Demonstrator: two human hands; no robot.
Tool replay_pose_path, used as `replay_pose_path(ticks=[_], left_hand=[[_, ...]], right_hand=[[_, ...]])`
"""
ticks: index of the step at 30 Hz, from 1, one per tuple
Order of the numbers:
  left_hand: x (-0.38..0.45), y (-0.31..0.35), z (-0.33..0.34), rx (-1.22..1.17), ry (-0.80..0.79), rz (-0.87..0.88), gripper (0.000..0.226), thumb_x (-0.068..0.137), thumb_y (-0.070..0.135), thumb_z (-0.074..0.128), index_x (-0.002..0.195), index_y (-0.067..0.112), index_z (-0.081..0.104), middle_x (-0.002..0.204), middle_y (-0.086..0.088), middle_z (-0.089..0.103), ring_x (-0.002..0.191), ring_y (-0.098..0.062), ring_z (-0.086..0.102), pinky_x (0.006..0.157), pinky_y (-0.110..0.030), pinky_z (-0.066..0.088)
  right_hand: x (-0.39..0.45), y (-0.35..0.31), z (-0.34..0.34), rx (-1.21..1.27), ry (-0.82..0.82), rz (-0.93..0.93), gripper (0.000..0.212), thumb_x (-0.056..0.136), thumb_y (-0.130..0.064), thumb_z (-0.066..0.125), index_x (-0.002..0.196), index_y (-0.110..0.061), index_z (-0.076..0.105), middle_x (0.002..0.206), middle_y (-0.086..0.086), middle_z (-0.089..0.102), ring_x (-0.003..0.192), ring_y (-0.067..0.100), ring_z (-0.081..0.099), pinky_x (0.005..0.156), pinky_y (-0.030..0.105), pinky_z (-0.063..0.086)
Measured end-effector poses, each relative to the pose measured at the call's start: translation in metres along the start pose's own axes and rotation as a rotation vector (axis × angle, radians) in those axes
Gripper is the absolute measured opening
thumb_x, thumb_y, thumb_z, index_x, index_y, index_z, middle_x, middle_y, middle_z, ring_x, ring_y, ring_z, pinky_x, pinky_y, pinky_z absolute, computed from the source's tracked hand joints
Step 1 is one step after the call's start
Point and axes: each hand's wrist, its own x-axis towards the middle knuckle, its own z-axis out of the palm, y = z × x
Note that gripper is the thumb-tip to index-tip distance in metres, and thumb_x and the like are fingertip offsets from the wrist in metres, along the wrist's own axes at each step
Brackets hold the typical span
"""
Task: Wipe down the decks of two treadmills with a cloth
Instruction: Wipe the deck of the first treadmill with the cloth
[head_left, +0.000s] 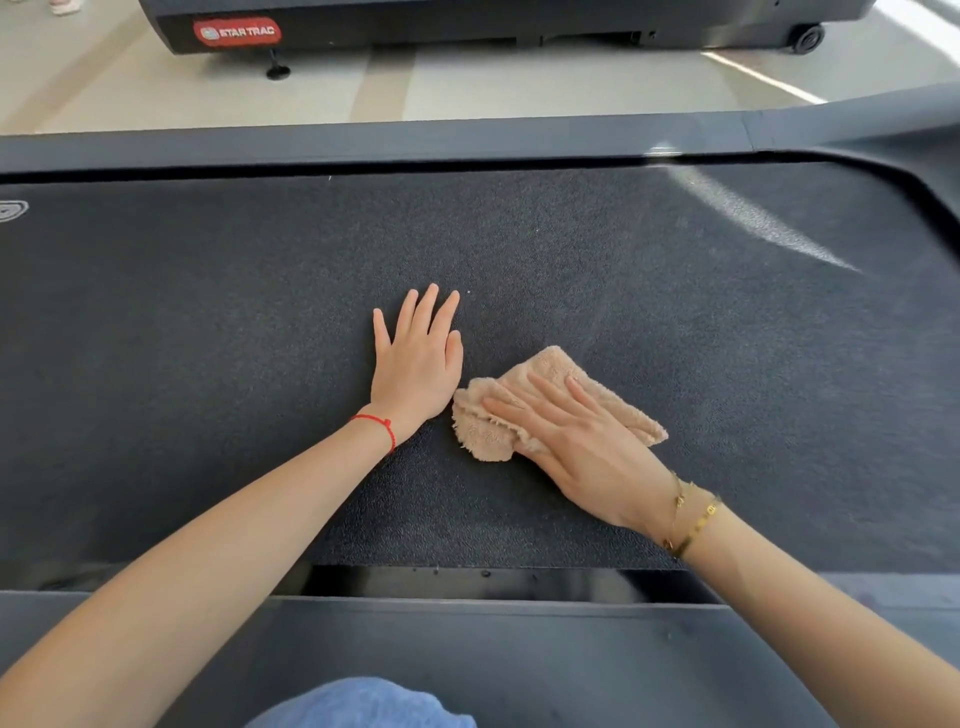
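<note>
Blue-clad knee (363, 704) at near side rail (519, 649); R hand (576, 441) presses tan cloth (540, 400) flat-fingered mid-belt (208, 338), L hand (418, 358) splayed flat beside it, empty. Second treadmill (467, 21) w/ Star Trac badge (237, 32) beyond.

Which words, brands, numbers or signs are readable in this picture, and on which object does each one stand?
"STAR TRAC": white letters on a red badge, on the dark base of the second treadmill across the floor.
Pale emblem at the left edge of the near treadmill's belt: cut off by the frame, no letters readable.
The cloth and the bracelets show no text.
</note>
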Motion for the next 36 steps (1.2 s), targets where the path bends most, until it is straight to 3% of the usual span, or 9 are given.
replay_pose_path(ticks=[7, 16, 22, 28, 32, 36], left_hand=[[-0.001, 0.0, -0.005, 0.0, -0.028, 0.001, 0.053, 0.106, 0.032, 0.026, 0.157, 0.024, 0.018, 0.165, 0.0, 0.014, 0.152, -0.02, 0.006, 0.121, -0.057, 0.003], [-0.003, 0.002, -0.008, 0.009, -0.056, -0.004, 0.053, 0.106, 0.033, 0.022, 0.158, 0.025, 0.016, 0.165, 0.0, 0.012, 0.153, -0.02, 0.004, 0.122, -0.056, 0.002], [-0.013, 0.004, -0.008, 0.018, -0.063, 0.004, 0.053, 0.106, 0.032, 0.023, 0.158, 0.023, 0.016, 0.165, -0.002, 0.012, 0.153, -0.022, 0.004, 0.121, -0.056, 0.002], [-0.041, 0.002, -0.011, -0.013, -0.076, 0.023, 0.053, 0.106, 0.032, 0.022, 0.158, 0.024, 0.014, 0.166, 0.0, 0.01, 0.153, -0.02, 0.002, 0.122, -0.055, 0.0], [-0.058, -0.001, -0.013, -0.019, -0.078, 0.031, 0.054, 0.105, 0.033, 0.021, 0.158, 0.025, 0.013, 0.166, 0.001, 0.008, 0.153, -0.019, 0.001, 0.122, -0.054, 0.0], [-0.065, -0.001, -0.012, -0.034, -0.06, 0.034, 0.053, 0.105, 0.032, 0.023, 0.158, 0.025, 0.015, 0.165, 0.001, 0.01, 0.153, -0.019, 0.002, 0.122, -0.054, 0.0]], right_hand=[[0.024, 0.043, -0.006, -0.105, 0.14, 0.155, 0.054, 0.102, -0.046, 0.031, 0.153, -0.029, 0.024, 0.16, -0.01, 0.021, 0.15, 0.021, 0.013, 0.122, 0.043, 0.006], [-0.002, 0.085, -0.013, -0.125, 0.212, 0.389, 0.057, 0.101, -0.047, 0.033, 0.154, -0.031, 0.018, 0.161, -0.009, 0.017, 0.15, 0.024, 0.013, 0.122, 0.041, 0.002], [-0.041, 0.055, -0.012, -0.044, 0.153, 0.393, 0.054, 0.103, -0.041, 0.032, 0.154, -0.035, 0.015, 0.161, -0.014, 0.01, 0.151, 0.02, 0.005, 0.122, 0.041, 0.003], [-0.08, 0.044, -0.009, -0.005, 0.145, 0.336, 0.053, 0.102, -0.041, 0.033, 0.153, -0.037, 0.018, 0.16, -0.018, 0.011, 0.151, 0.012, 0.004, 0.121, 0.028, -0.006], [-0.072, 0.042, -0.008, -0.046, 0.154, 0.379, 0.051, 0.103, -0.041, 0.029, 0.153, -0.038, 0.017, 0.16, -0.018, 0.011, 0.151, 0.015, 0.004, 0.123, 0.038, -0.001], [-0.068, 0.04, -0.01, -0.031, 0.091, 0.23, 0.049, 0.105, -0.036, 0.028, 0.152, -0.037, 0.017, 0.16, -0.017, 0.011, 0.151, 0.016, 0.002, 0.122, 0.035, -0.005]])
